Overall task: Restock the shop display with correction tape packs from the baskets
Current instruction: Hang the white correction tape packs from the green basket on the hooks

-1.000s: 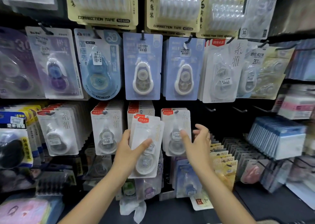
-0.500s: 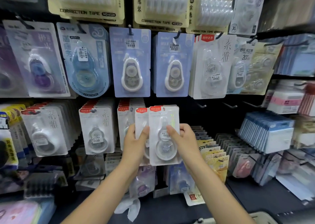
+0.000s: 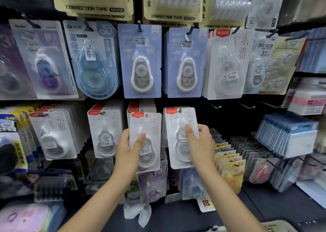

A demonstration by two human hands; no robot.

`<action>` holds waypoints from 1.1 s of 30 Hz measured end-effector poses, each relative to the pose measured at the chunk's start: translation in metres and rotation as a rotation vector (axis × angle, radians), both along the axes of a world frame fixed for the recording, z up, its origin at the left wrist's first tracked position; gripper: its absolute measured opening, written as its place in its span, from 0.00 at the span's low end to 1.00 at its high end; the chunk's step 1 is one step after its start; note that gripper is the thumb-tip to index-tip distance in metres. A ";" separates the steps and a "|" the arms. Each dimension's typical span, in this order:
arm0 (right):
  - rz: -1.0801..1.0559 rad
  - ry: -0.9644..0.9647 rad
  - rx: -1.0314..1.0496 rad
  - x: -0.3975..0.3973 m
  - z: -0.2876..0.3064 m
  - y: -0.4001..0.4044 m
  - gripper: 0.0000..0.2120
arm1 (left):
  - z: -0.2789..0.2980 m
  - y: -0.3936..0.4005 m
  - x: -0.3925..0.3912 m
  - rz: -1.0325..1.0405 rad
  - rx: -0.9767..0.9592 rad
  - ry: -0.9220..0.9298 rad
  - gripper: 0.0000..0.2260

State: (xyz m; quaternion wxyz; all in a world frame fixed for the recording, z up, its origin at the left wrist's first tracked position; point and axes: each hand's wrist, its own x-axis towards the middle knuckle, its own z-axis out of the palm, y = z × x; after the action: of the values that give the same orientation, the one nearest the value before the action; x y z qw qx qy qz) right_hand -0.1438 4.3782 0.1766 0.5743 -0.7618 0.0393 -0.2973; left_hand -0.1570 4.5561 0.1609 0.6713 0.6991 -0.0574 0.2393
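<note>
My left hand (image 3: 129, 150) grips a white correction tape pack with a red label (image 3: 150, 126), thumb across its blister, in front of a hook's stack of like packs. My right hand (image 3: 199, 143) pinches a second white pack (image 3: 178, 124) by its right edge, thumb on the blister; that pack's top hole sits at a peg (image 3: 180, 110) in the lower row. More identical packs hang on hooks to the left (image 3: 105, 133).
Blue (image 3: 141, 62) and lilac packs fill the upper row, yellow multipacks (image 3: 95, 0) above. Bare pegs (image 3: 216, 106) stick out right of my right hand. Boxed stock (image 3: 289, 134) and card racks (image 3: 231, 159) sit lower right. A basket rim (image 3: 277, 226) shows at the bottom edge.
The two packs were held together at the centre half a second ago. My right hand has carried one pack right, up to the peg, while my left hand keeps the other.
</note>
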 end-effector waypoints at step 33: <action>0.111 0.016 0.078 0.012 -0.015 -0.002 0.13 | -0.010 0.001 0.015 0.327 1.098 -0.187 0.21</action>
State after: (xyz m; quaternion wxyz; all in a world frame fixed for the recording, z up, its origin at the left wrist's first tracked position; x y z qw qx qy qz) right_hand -0.1313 4.3763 0.1617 0.6188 -0.7422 0.0133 -0.2570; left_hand -0.1421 4.5569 0.1505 0.1567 0.9205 -0.1237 0.3358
